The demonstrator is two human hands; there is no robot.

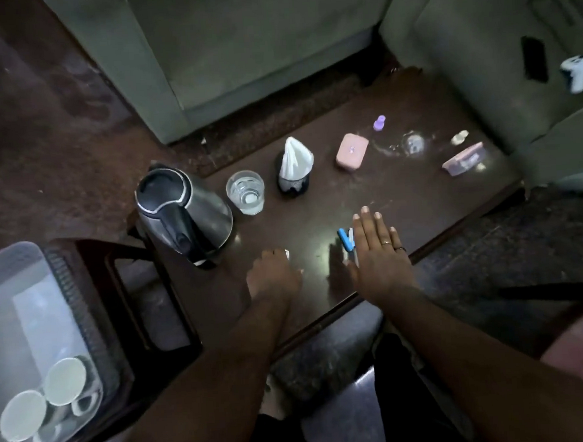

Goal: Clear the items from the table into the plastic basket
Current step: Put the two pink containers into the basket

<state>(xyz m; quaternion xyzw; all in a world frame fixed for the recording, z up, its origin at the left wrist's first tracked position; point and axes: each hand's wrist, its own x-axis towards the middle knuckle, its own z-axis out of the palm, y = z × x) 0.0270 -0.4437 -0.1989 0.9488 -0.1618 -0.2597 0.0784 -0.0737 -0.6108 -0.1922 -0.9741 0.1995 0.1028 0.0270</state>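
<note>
- Two hands work over the near part of the dark table (401,193). The right hand (379,260) lies flat with its fingers straight and together, rings on two of them; it holds nothing, and whether the palm touches the tabletop cannot be told.
- Just beside its thumb side lies a blue pen (345,239) with something pale alongside it — partly covered by the hand and too blurred to name.
- The left hand (273,276) has its fingers bent down onto the table over small white slivers (287,254) that peek out at its edge; whether it pinches them cannot be told.
- Along the table stand a steel kettle (183,210), a clear glass (245,192), a dark mesh holder with white tissue (295,167), a pink case (351,150), a small purple-capped bottle (379,123) and a pinkish packet (464,159) near the far right edge.
- Between the case and the packet sit glinting clear things (413,143), lost in glare.
- The plastic basket (15,306) is at lower left, off the table and cut by the frame edge; two pale cups (65,381) show inside it through a hazy wall.
- On the grey sofa (478,55) at upper right lie a black object and a white one, both blurred.
</note>
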